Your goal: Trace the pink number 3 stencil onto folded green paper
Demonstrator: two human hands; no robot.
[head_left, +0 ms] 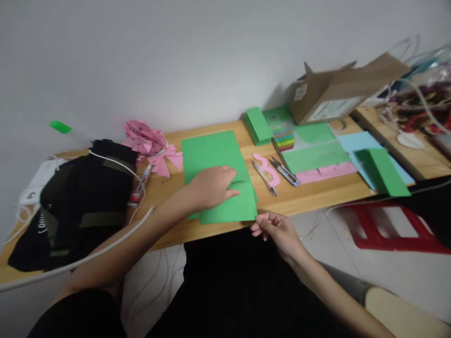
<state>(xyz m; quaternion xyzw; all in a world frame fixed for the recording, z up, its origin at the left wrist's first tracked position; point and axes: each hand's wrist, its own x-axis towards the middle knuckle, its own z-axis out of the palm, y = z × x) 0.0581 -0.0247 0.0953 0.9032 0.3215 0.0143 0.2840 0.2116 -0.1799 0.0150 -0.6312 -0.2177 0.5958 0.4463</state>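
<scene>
Green paper sheets lie overlapping on the wooden table, the upper one nearer the front edge. My left hand rests flat over the upper sheet with its fingers spread a little. At that sheet's front right corner, my right hand pinches the paper between thumb and fingertips. To the right lie a pink cut-out shaped like a 3, a pen and blue-handled thread snips.
Crumpled pink paper and a black bag are on the left. Right of centre are a folded green piece, a cardboard box and blue paper. A red stool stands below. A white cable crosses my left arm.
</scene>
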